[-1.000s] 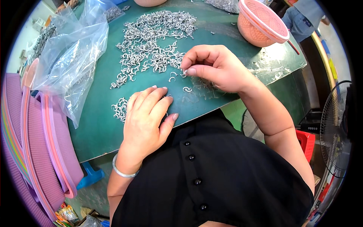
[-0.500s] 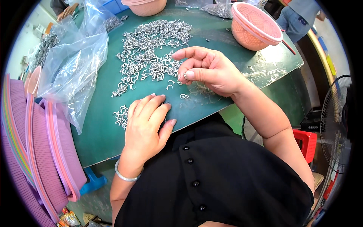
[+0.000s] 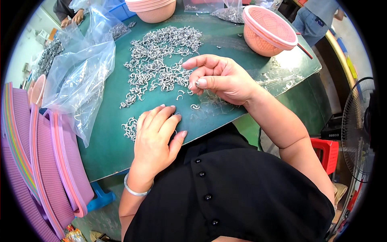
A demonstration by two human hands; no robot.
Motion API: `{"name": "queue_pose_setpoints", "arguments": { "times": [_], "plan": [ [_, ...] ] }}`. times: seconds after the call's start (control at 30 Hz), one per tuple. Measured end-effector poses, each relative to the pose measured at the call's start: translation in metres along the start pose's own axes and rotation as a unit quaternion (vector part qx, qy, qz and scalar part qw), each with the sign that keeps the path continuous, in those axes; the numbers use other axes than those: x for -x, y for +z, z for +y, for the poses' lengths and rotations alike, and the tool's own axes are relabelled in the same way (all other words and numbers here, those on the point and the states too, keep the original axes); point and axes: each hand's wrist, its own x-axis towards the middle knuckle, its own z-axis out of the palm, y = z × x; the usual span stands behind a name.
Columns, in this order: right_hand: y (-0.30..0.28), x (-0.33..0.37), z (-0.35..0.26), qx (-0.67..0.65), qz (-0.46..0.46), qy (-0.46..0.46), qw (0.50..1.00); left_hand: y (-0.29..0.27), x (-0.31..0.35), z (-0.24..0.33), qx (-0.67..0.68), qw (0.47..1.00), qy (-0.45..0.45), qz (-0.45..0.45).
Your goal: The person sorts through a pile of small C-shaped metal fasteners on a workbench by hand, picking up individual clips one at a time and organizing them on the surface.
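Note:
Many small curved silver metal pieces [image 3: 161,74] lie in a loose heap on the green table [image 3: 109,157]. My right hand [image 3: 221,78] is raised just right of the heap, thumb and index finger pinching one small metal piece [image 3: 197,84]. My left hand [image 3: 157,137] rests palm down at the table's near edge, fingers spread, beside a smaller pile of the same pieces [image 3: 130,128]. A few pieces seem to lie partly under its fingers. One loose curved piece [image 3: 195,107] sits between the two hands.
Clear plastic bags [image 3: 80,76] lie on the left, near stacked purple baskets [image 3: 68,153]. Pink baskets [image 3: 270,32] stand at the back right and a pink stack [image 3: 155,10] at the back. A fan [image 3: 358,125] and red stool [image 3: 325,151] are on the right. Another person's hands [image 3: 72,18] show far left.
The whole view has shifted slightly, with the table lower in the picture. Both hands keep nearly the same pose; the right still pinches the small piece.

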Motion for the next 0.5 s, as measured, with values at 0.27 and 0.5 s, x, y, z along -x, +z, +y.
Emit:
{"name": "queue_pose_setpoints", "arguments": {
  "times": [0.27,0.5],
  "plan": [
    [-0.0018,0.0012,-0.0006,-0.046,-0.025,-0.006,0.999,0.0013,-0.0009,-0.0003,0.004,1.0,0.0,0.002],
    [-0.0045,0.0006,0.0012,-0.085,-0.04,-0.002,0.996,0.0014,-0.0008,-0.0005,0.004,1.0,0.001,0.003]
  ]
}}
